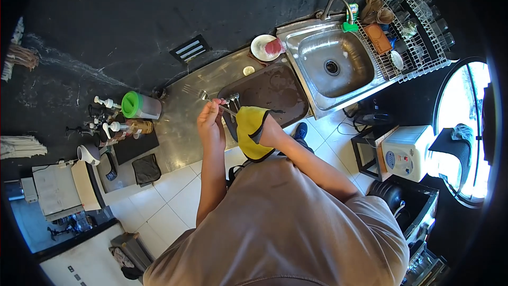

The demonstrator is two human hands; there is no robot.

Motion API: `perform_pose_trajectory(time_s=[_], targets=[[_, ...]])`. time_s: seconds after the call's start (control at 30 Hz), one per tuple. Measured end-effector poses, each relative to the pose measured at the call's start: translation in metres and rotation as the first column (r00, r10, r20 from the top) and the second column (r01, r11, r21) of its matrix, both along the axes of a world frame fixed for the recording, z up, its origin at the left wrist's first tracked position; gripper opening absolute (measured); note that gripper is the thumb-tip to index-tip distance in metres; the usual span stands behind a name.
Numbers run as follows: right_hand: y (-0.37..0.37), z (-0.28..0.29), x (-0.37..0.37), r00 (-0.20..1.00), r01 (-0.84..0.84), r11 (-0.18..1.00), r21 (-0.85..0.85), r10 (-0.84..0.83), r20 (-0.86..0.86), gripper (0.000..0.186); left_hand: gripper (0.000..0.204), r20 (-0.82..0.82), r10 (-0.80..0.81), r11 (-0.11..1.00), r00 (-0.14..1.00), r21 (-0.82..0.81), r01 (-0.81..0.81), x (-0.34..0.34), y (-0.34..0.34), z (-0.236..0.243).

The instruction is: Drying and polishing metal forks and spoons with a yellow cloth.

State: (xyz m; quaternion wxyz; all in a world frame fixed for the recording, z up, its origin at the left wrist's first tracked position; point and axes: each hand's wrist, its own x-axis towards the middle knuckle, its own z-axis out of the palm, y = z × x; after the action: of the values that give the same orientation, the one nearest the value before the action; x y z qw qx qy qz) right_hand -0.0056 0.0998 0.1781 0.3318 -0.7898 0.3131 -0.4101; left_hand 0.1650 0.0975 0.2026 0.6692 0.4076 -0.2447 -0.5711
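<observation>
My left hand (210, 122) pinches the handle of a metal spoon (214, 101) over the steel counter. My right hand (270, 132) is wrapped in a yellow cloth (247, 130) with dark edging, and the cloth closes around the spoon's other end. Both hands hover above the near edge of a dark brown tray (275, 92), where a few more metal utensils (233, 98) lie. A fork (191, 91) rests on the bare counter just left of the tray.
A steel sink (330, 63) with a tap is to the right, and a wire dish rack (418, 26) holds glasses beyond it. A white plate (262, 47) sits behind the tray. A green-lidded jug (140, 106) and pump bottles stand at the left.
</observation>
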Motion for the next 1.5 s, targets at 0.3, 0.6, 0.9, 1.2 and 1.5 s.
perform_pose_trajectory(time_s=[0.3, 0.6, 0.9, 1.2, 1.5], targets=[[0.003, -0.002, -0.017, 0.997, -0.072, 0.994, 0.087, 0.071, 0.019, 0.023, 0.019, 0.250, -0.001, 1.000, 0.968, 0.013, -0.003, 0.014, -0.002, -0.009], [0.011, 0.001, -0.035, 0.972, -0.173, 0.828, 0.533, 0.058, 0.226, 0.014, 0.025, 0.044, -0.278, 0.961, 0.960, 0.018, 0.277, -0.003, 0.012, -0.009], [0.006, 0.014, -0.033, 0.983, -0.023, 0.990, 0.137, -0.003, 0.186, 0.011, 0.013, 0.042, -0.113, 0.992, 0.993, -0.043, 0.115, -0.010, 0.008, -0.012], [0.012, -0.008, -0.050, 0.960, 0.029, 0.731, 0.681, -0.210, 0.184, 0.031, 0.012, -0.004, -0.049, 0.995, 0.999, -0.089, 0.048, 0.018, 0.002, -0.006], [0.004, 0.011, -0.028, 0.913, -0.172, 0.723, 0.669, -0.138, 0.384, 0.037, 0.014, 0.374, -0.057, 0.998, 0.926, 0.000, 0.062, -0.012, 0.004, -0.002]])
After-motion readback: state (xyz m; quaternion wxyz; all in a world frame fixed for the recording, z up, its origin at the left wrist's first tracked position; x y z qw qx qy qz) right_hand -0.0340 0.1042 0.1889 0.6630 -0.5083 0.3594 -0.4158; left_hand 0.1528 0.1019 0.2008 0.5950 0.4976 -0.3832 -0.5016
